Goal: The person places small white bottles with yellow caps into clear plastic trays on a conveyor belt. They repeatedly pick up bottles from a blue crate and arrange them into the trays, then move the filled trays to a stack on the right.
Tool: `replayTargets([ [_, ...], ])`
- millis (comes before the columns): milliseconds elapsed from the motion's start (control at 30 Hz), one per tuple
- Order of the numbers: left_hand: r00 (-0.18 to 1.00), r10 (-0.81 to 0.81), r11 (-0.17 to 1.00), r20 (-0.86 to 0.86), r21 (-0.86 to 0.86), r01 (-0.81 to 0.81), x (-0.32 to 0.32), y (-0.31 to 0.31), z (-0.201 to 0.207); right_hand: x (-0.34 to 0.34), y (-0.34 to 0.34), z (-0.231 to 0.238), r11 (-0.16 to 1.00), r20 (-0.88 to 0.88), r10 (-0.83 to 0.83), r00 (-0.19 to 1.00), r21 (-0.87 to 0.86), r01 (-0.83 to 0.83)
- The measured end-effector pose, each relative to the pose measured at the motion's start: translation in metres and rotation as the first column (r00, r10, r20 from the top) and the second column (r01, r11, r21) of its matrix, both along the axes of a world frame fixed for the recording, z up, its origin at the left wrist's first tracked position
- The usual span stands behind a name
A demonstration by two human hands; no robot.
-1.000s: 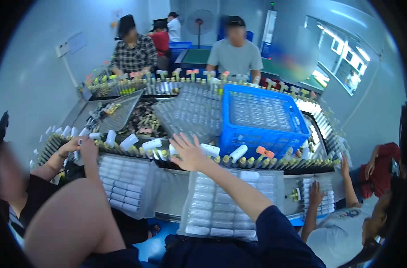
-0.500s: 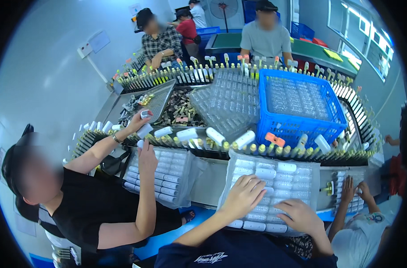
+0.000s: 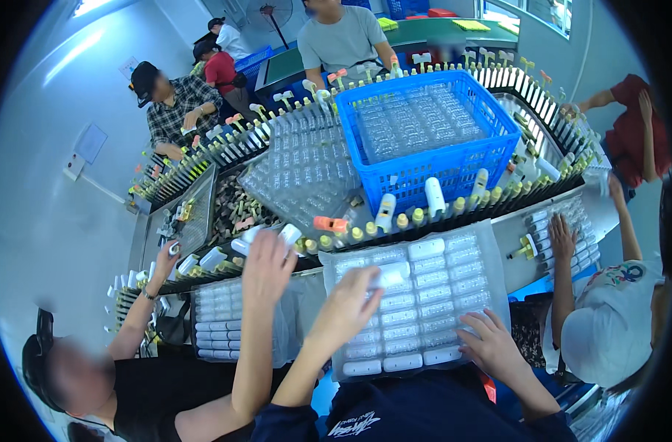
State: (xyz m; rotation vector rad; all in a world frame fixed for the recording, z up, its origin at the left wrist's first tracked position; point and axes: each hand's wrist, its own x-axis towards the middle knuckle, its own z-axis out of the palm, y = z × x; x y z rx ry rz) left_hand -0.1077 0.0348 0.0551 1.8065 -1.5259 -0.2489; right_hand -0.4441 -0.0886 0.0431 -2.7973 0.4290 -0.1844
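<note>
A clear plastic blister tray lies in front of me, its rows of moulded pockets running away from me. Three smooth white casings lie in the row nearest me, and another white casing sits near the far edge. Over the left part of the tray, my left hand has its fingers closed on a white plastic casing, blurred by motion. My right hand lies on the tray's near right part with its fingers spread, and nothing shows in its grasp.
Beyond the tray runs a conveyor of upright yellow-tipped holders, some carrying white casings. A blue crate of clear trays stands inside the loop. Close at left, a co-worker's hand reaches over the conveyor; other co-workers' hands are at right.
The view has swung to the right. My left hand has lifted off the tray with a white casing; my right hand stays at its right side. The left neighbour's hand has reached to the conveyor.
</note>
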Motion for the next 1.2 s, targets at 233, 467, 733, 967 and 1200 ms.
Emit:
replayTargets([
  [233, 0.931, 0.352, 0.91, 0.1, -0.27, -0.316, 0.045, -0.049, -0.007, 0.0, -0.007, 0.0, 1.0, 0.045, -0.008, 0.999, 0.021, 0.007],
  [467, 0.766, 0.591, 0.806, 0.253, -0.15, -0.573, 0.083, -0.061, -0.015, 0.008, -0.011, -0.009, 0.996, 0.106, -0.086, 0.991, 0.043, 0.082],
  [733, 0.631, 0.586, 0.729, 0.508, 0.01, -0.685, 0.143, -0.063, -0.073, 0.014, -0.013, -0.012, 0.996, 0.106, -0.083, 0.991, 0.033, 0.08],
  [967, 0.641, 0.591, 0.769, 0.49, -0.099, -0.632, 0.172, -0.02, -0.074, 0.006, -0.009, -0.012, 0.996, 0.072, -0.089, 0.993, 0.033, 0.086],
  [1200, 0.743, 0.521, 0.85, 0.42, -0.178, -0.496, 0.232, 0.032, -0.081, 0.019, 0.007, -0.012, 1.0, 0.086, 0.026, 0.996, -0.014, -0.025],
])
